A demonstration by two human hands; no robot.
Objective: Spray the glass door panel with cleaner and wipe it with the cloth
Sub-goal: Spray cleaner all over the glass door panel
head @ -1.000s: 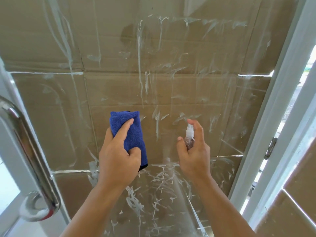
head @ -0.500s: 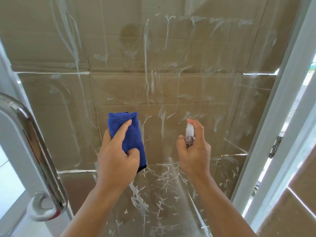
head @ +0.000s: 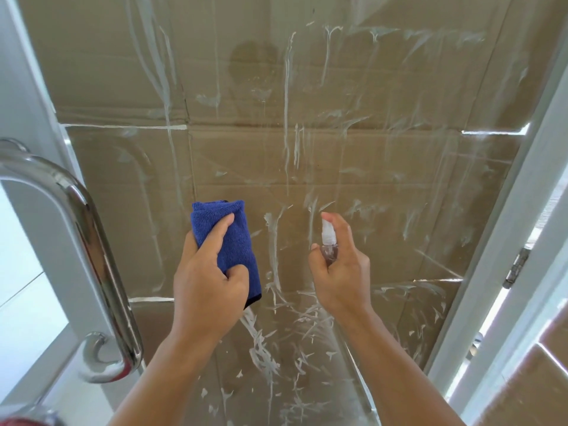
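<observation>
Head view: the left hand (head: 209,281) grips a folded blue cloth (head: 229,241), fingers curled round it, held up in front of the glass (head: 353,142). The right hand (head: 341,269) holds a small clear spray bottle (head: 329,244), forefinger on its white top, nozzle towards the streaked glass. Brown cardboard (head: 107,56) shows behind the pane. A chrome handle (head: 92,247) stands at left, a hinge (head: 516,269) at right.
</observation>
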